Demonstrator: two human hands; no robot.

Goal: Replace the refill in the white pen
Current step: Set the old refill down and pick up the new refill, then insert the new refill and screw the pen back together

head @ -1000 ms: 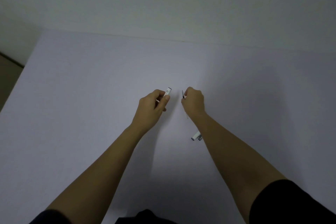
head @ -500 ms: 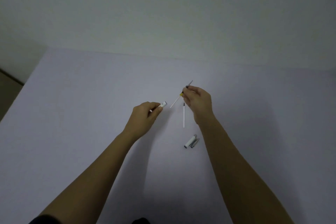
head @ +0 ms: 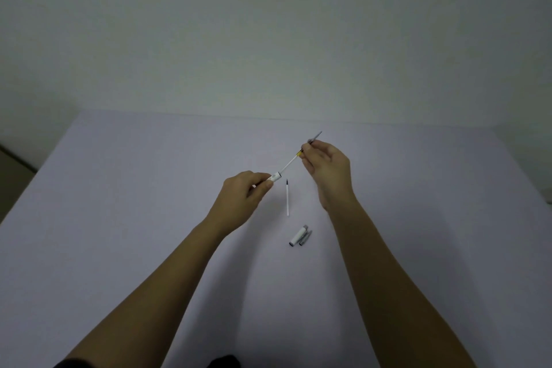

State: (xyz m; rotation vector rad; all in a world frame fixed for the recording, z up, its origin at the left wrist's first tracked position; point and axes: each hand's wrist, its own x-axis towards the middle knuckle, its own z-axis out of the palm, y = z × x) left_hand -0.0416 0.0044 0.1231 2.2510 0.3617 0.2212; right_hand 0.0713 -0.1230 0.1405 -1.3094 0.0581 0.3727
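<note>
The left hand [head: 242, 197] grips the white pen barrel [head: 274, 178]; the right hand [head: 327, 170] pinches a refill [head: 289, 164] partway in. Another refill [head: 287, 197] and the cap [head: 298, 236] lie unused.

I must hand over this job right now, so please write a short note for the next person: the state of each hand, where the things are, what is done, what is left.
Left hand: shut on the white pen barrel.
Right hand: pinches a refill near its yellow band, its white end at the barrel's mouth.
On the table: a second refill and the pen cap, lying apart.
Done: pen opened.
Left: I cannot tell which refill is new; seat it, then close the pen.
</note>
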